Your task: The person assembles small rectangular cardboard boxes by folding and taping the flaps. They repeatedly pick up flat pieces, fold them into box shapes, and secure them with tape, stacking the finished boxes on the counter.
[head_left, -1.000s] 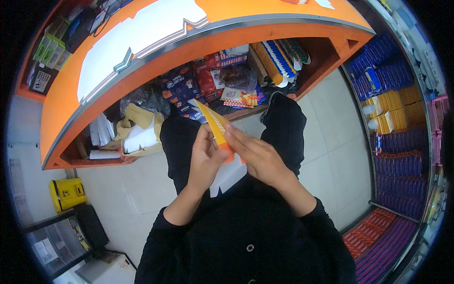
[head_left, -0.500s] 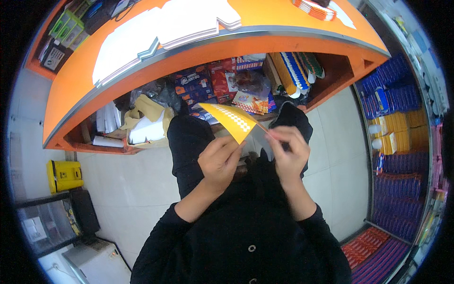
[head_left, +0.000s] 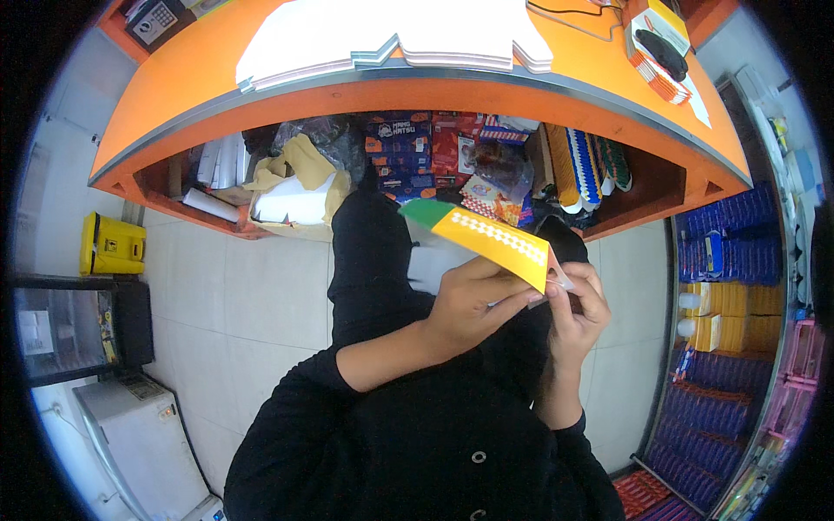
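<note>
A folded piece of printed card (head_left: 497,236), yellow with a green end and a white checkered band, is held above my lap. My left hand (head_left: 478,300) is closed on its near edge, fingers partly behind it. At the card's right end my right hand (head_left: 578,308) is closed in a pinch. A thin pale flap or strip (head_left: 560,276) shows by those fingertips; I cannot tell whether it belongs to the card. A whitish, blurred surface (head_left: 434,265) appears below the card, between my legs.
Stacked white die-cut sheets (head_left: 391,43) lie on the orange counter (head_left: 165,104) ahead. Its shelf holds boxes (head_left: 400,156), upright printed card pieces (head_left: 584,169) and an open carton (head_left: 295,204). Packed racks (head_left: 721,347) stand right; a yellow case (head_left: 113,243) and white appliance (head_left: 135,434) are left.
The card has turned, so its green end now shows at the far left. Both hands have moved right and slightly lower with it. The whole view has shifted too.
</note>
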A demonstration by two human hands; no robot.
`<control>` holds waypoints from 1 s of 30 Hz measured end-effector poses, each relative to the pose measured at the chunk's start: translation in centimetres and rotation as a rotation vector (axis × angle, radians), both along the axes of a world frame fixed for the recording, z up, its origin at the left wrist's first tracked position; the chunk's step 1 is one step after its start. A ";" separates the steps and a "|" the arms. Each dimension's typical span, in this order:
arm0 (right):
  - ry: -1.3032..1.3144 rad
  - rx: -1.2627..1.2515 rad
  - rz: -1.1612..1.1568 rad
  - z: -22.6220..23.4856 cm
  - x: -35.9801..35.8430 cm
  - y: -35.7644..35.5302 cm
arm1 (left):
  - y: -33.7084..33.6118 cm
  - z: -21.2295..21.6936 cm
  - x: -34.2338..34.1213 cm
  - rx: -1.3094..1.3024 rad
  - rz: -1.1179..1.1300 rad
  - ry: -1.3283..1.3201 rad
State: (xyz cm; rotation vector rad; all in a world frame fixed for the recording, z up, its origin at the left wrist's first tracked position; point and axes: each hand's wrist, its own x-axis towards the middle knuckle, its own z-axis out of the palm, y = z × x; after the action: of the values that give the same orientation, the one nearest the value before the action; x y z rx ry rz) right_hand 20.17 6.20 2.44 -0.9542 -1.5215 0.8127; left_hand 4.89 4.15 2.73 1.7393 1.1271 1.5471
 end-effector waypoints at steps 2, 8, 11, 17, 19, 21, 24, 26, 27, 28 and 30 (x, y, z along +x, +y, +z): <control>0.012 -0.004 0.044 0.3 0.0 0.1 | 0.0 0.0 -0.1 -0.061 -0.032 -0.006; -0.241 0.039 0.068 1.4 -0.8 0.5 | 0.5 -0.3 -0.8 -0.136 0.038 -0.089; -0.403 0.123 0.079 1.8 -1.2 0.4 | 0.4 -0.2 -1.3 -0.199 0.052 -0.160; -0.297 0.101 0.067 1.6 -2.5 1.1 | 0.3 -0.1 -1.4 -0.276 0.093 -0.295; -0.310 0.249 0.035 1.2 -3.2 1.4 | 0.3 -0.2 -1.3 -0.273 0.131 -0.319; -0.530 0.387 -0.010 0.7 -3.7 1.6 | 0.4 -0.3 -1.4 -0.295 0.167 -0.335; -0.693 0.395 0.041 -0.2 -3.8 2.0 | 0.6 -0.3 -1.9 -0.181 0.063 -0.575; -0.538 0.193 0.076 -1.1 -3.7 1.8 | 0.7 -0.5 -2.1 -0.198 -0.019 -0.109; -0.367 0.053 0.074 -1.5 -3.6 1.8 | 0.8 -0.7 -2.2 -0.197 -0.064 0.110; -0.193 -0.080 0.071 -2.0 -3.5 1.6 | 0.8 -0.9 -2.2 -0.182 -0.110 0.340; 0.156 -0.198 0.016 -2.8 -3.5 1.5 | 1.1 -1.5 -2.2 -0.129 0.023 0.478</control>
State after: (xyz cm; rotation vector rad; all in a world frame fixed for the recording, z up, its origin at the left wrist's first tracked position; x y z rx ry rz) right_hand 16.69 7.69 -0.34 -0.9987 -1.3337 1.0396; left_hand 2.69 5.30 1.27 2.0693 1.4395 1.0640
